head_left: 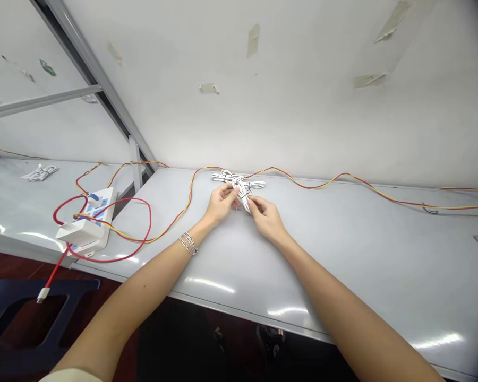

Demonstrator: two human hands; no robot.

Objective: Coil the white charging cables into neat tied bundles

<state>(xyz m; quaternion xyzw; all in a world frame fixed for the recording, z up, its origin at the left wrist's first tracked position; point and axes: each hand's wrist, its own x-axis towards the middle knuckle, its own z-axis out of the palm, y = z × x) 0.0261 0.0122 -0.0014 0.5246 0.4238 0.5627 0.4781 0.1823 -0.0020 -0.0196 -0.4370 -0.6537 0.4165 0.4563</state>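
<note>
Between my two hands is a folded bundle of white cable with a dark tie round its middle. My left hand pinches its upper left side between thumb and fingers. The fingers of my right hand grip its lower right end. Just behind the held bundle, more tied white cable bundles lie on the grey tabletop, close to the wall. The held bundle partly covers them.
At left a white power strip carries plugs, a white adapter and a looped red cable. A red-yellow wire runs along the wall. Another white cable bundle lies far left. A blue stool stands below.
</note>
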